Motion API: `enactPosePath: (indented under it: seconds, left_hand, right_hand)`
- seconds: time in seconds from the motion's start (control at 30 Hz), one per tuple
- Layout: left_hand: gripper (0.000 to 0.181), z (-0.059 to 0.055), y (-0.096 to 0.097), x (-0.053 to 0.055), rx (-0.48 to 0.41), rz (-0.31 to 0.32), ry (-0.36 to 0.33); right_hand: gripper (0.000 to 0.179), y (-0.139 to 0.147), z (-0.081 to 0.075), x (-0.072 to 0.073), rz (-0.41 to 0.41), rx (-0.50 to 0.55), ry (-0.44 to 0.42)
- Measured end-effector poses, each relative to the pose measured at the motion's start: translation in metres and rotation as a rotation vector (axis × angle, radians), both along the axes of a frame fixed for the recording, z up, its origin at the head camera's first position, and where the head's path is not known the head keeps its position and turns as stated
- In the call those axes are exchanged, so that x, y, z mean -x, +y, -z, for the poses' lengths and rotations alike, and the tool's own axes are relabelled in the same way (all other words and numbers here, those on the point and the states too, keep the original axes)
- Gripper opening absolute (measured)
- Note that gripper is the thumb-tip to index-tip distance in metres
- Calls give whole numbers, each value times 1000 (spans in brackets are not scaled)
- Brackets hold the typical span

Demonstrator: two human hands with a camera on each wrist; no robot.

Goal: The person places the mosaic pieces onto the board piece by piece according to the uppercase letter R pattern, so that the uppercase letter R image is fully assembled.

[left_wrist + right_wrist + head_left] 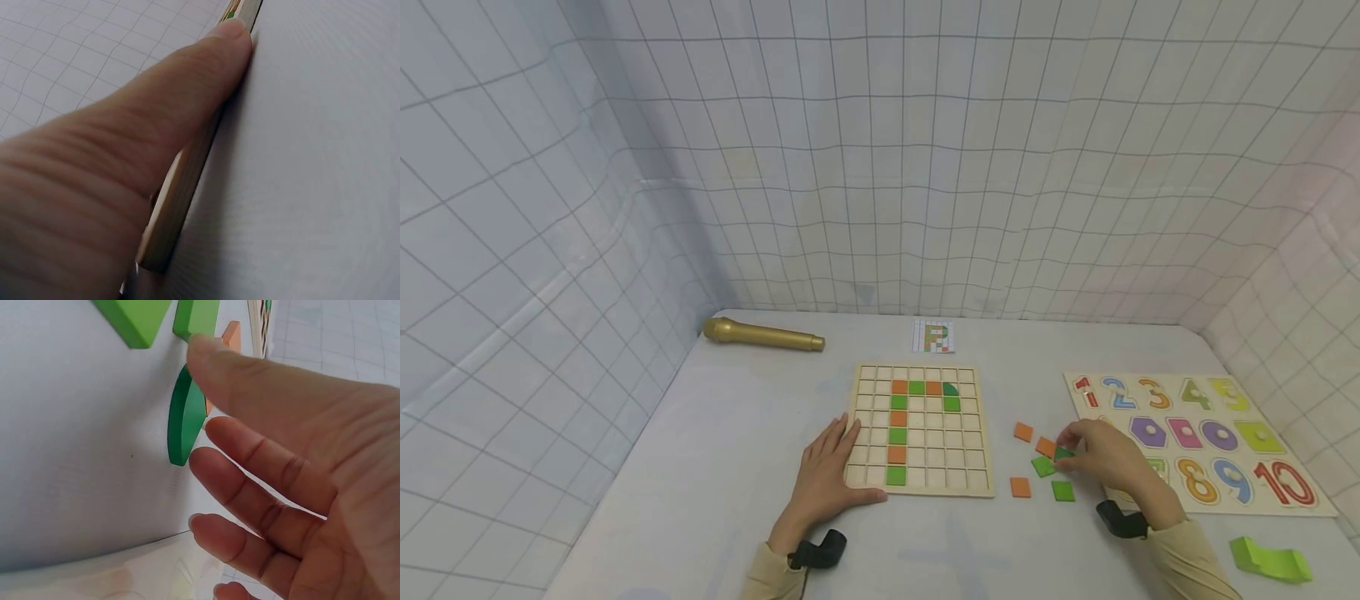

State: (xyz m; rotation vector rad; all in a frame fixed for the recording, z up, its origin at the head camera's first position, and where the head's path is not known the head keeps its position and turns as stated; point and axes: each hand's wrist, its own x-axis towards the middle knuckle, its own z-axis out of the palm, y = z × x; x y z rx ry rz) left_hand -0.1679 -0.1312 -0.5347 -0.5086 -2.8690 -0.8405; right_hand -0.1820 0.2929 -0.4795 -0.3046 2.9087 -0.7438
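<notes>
My left hand (pixel 827 475) rests at the near left corner of a wooden grid board (pixel 988 467). Its fingers lie along the left side, and the thumb (pixel 187 81) presses the front edge. Orange and green tiles form a column on the board, with a row at its top ending in a dark green quarter-round tile (pixel 951 389) above a green square. To the right, my right hand (pixel 1105 454) pinches another dark green quarter-round tile (pixel 187 419) between thumb and fingers, low over the table. Beside it lie orange tiles (pixel 1020 487) and green tiles (pixel 1063 491).
A number-and-shape puzzle board (pixel 1206 433) lies under and beyond the right forearm. A small pattern card (pixel 933 337) sits behind the grid board, and a gold microphone (pixel 763 335) at the back left. A bright green curved block (pixel 1270 560) is at the near right.
</notes>
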Motion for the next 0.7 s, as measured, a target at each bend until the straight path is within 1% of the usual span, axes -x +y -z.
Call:
enactPosePath:
  seconds: [0.17,0.3,0.47,0.6,0.7]
  left_hand:
    - [113,-1,0,0,6,-2,-4]
    - [113,-3,1,-1,7,-6,-24]
    - [114,-3,0,-1,7,-5,-21]
    - [115,-1,0,0,5,-8,-27]
    - [115,0,0,0,7,-11,-38]
  right_hand:
    - [25,2,0,-1,0,3,-8]
    - [22,2,1,-1,-8,11,-4]
    - [19,1,3,1,0,4,-5]
    - [20,0,4,1,13,11,-22]
    - [21,-2,3,0,37,9,-36]
